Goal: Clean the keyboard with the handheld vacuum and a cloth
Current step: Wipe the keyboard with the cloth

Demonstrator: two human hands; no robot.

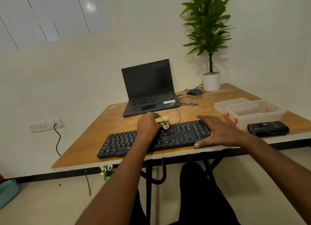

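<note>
Counter (94, 124) carries one black keyboard (127, 142) at its near edge, one laptop (148, 88) behind it, two clear tubs (249, 112) right. Left hand (148, 126) keeps a tight grip around one bunched cloth (164, 122) above the keyboard's middle. Right hand (218, 132), fingers straight and spread, presses the keyboard's right end.
</note>
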